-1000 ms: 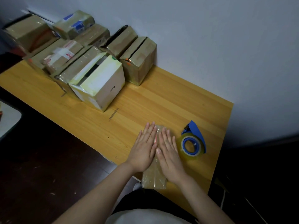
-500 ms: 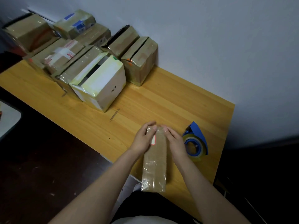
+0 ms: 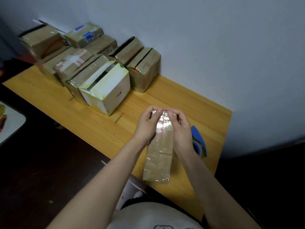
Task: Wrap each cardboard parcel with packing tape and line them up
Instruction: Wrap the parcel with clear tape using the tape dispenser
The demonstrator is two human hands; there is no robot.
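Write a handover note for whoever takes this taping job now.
Left grip and right grip: both pinch the far end of the long parcel.
Parcel is shiny with tape, near end by the table's front edge.
Tape dispenser sits just right of it, unheld.
Done: wrapped boxes grouped by the wall.
Left: probably finish this end, then line it up with them.

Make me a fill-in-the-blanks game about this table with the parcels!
1. The tape holder is coloured ____.
2. It lies to the ____ of the right hand.
3. The front box in the pile has ____ sides.
4. The long parcel is gripped by the left hand and the right hand, ____ hands in all.

Missing words: blue; right; white; two.
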